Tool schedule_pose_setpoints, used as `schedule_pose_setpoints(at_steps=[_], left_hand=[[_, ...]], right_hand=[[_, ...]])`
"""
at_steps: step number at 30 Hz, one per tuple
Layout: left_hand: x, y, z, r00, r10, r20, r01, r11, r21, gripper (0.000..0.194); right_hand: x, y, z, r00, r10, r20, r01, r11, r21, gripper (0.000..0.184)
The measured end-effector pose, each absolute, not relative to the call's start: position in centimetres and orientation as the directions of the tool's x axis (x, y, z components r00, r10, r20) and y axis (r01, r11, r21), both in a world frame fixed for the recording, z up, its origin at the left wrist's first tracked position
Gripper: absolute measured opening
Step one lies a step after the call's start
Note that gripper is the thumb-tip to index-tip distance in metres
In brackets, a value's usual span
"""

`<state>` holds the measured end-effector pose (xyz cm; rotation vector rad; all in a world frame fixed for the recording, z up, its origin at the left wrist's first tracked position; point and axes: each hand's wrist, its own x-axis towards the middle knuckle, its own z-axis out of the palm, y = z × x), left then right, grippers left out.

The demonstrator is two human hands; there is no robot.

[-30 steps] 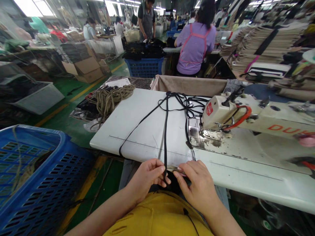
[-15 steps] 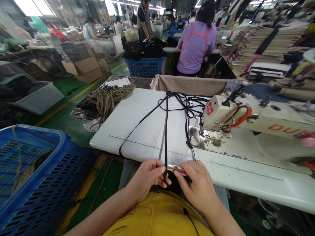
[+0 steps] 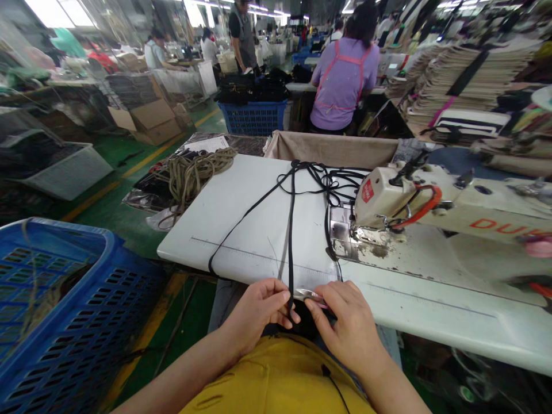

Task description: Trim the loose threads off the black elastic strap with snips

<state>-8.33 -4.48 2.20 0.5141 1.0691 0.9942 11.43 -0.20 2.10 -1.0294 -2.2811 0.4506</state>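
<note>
At the front edge of the table, my left hand pinches a black cord, a narrow flat strip, between thumb and fingers. This strip runs back across the white tabletop into a loose black tangle. Close beside it, my right hand is closed around thread snips; their shiny blades point left and meet or nearly meet the strip. Most of the snips' handle is hidden under my fingers. Another black length loops over the table edge on the left.
A sewing machine stands on the right of the white table. Khaki cords lie bundled at its far left corner. A blue basket is on my left. A person in purple sits ahead, beyond a fabric-lined bin.
My hands, the strip and the snips stay almost in place; the blades tilt very slightly. In the background, a standing person has shifted a little to the left.
</note>
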Motion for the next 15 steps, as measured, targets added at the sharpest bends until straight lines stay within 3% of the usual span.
schedule_pose_setpoints(at_steps=[9,15], left_hand=[[-8.34,-4.52,2.18,0.131,0.865,-0.484,-0.41,0.492,0.768,0.034],[-8.41,-4.47,2.15,0.146,0.858,-0.493,-0.449,0.501,0.739,0.032]], right_hand=[[11.32,-0.22,2.04,-0.534,0.758,0.375,0.555,0.649,-0.521,0.014],[11.48,-0.07,1.32,-0.526,0.799,0.291,0.519,0.573,-0.635,0.017]])
